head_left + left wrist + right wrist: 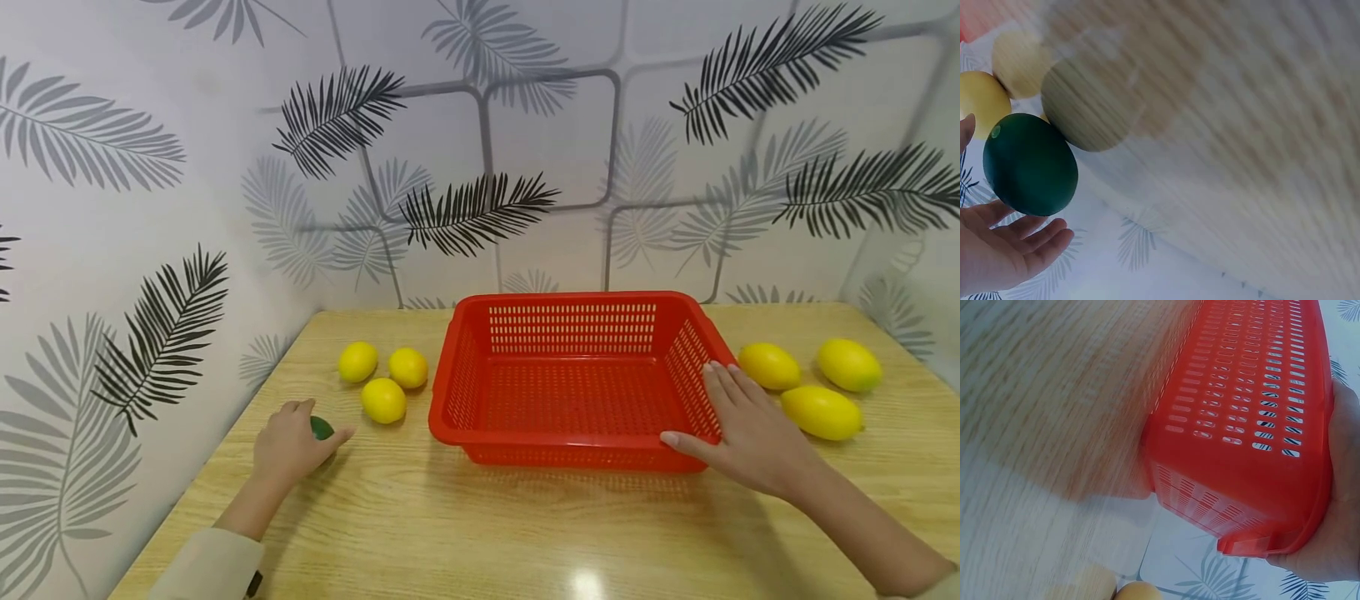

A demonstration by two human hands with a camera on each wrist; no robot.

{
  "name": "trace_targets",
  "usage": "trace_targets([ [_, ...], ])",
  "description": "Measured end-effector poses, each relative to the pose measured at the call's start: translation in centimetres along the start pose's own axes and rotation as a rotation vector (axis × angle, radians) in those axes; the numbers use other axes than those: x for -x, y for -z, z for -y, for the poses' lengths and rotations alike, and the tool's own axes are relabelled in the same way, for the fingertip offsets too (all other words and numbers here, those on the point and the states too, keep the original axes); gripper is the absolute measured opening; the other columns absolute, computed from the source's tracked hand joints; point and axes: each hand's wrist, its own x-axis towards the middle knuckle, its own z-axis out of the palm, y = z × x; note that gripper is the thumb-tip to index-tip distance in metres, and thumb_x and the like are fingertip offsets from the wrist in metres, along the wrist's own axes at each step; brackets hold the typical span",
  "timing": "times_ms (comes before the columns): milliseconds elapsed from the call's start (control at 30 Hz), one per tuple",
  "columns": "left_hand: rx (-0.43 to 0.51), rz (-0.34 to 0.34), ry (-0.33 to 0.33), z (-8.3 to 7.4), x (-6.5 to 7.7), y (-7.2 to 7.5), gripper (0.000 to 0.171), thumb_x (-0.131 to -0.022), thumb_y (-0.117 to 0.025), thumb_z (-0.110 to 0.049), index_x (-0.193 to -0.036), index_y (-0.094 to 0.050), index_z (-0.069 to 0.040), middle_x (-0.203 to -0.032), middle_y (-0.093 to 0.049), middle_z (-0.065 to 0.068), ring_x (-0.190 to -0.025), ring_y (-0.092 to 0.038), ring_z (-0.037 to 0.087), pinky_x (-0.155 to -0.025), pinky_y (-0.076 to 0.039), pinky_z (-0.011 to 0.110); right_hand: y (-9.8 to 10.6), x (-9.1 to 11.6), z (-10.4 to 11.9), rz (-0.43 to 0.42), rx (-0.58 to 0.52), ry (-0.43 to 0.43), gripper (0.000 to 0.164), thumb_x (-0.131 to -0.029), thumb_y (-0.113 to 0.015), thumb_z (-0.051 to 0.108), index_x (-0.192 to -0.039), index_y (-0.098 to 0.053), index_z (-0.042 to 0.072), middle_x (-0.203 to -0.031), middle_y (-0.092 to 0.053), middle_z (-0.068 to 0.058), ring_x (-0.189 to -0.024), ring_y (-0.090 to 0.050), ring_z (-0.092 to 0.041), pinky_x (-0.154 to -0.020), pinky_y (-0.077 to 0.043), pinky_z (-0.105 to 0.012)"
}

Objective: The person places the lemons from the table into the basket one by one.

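Note:
At the table's left side, my left hand (288,442) reaches around a dark green avocado (1030,164), with thumb and fingers spread apart. In the left wrist view the avocado shows a pale stem mark, and the fingers lie loosely beside it. From the head view, the hand hides most of it. A red plastic basket (573,446) with slotted walls stands mid-table with nothing in it. Over its front right corner lies my right hand (757,433), fingers extended across the right rim and thumb on the front rim.
Three lemons (384,401) sit together left of the basket. To its right are three larger yellow oval fruits (822,412), one with a greenish end. A leaf-patterned wall (525,150) borders the wooden table (465,533) at the back and left.

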Motion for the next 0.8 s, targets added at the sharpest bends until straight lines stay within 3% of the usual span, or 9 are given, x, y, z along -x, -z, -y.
trace_targets([
  [167, 0.069, 0.077, 0.048, 0.67, -0.21, -0.14, 0.084, -0.082, -0.061, -0.053, -0.132, -0.040, 0.011, -0.126, -0.044, 0.037, -0.110, -0.049, 0.051, -0.081, -0.049, 0.057, -0.05, 0.01, 0.05, 0.000, 0.000, 0.001, 0.102, -0.083, -0.051, 0.063, -0.142, -0.018, -0.013, -0.146, -0.020, -0.036, -0.133, -0.018, -0.052, -0.105, -0.018, -0.067],
  [333, 0.125, 0.111, 0.052, 0.94, -0.30, -0.13, 0.086, -0.081, -0.063, -0.050, -0.132, -0.037, 0.014, -0.125, -0.044, 0.040, -0.111, -0.049, 0.050, -0.085, -0.048, 0.057, -0.01, 0.00, 0.04, -0.002, 0.001, 0.003, 0.102, -0.083, -0.051, 0.063, -0.141, -0.018, -0.014, -0.146, -0.020, -0.036, -0.133, -0.018, -0.052, -0.104, -0.018, -0.067],
  [500, 0.179, 0.111, 0.055, 0.91, -0.42, -0.14, 0.088, -0.080, -0.067, -0.045, -0.131, -0.034, 0.018, -0.123, -0.044, 0.042, -0.111, -0.047, 0.052, -0.088, -0.046, 0.056, -0.03, -0.06, -0.06, 0.002, 0.001, -0.002, 0.102, -0.083, -0.051, 0.063, -0.142, -0.018, -0.013, -0.146, -0.020, -0.036, -0.133, -0.018, -0.052, -0.104, -0.018, -0.067],
  [800, 0.197, 0.118, 0.064, 0.82, -0.51, -0.13, 0.088, -0.078, -0.070, -0.044, -0.129, -0.036, 0.019, -0.121, -0.046, 0.041, -0.106, -0.051, 0.049, -0.083, -0.050, 0.053, 0.03, 0.11, -0.02, 0.015, -0.012, -0.007, 0.104, -0.082, -0.050, 0.065, -0.142, -0.017, -0.013, -0.146, -0.018, -0.036, -0.134, -0.017, -0.052, -0.105, -0.017, -0.067],
])
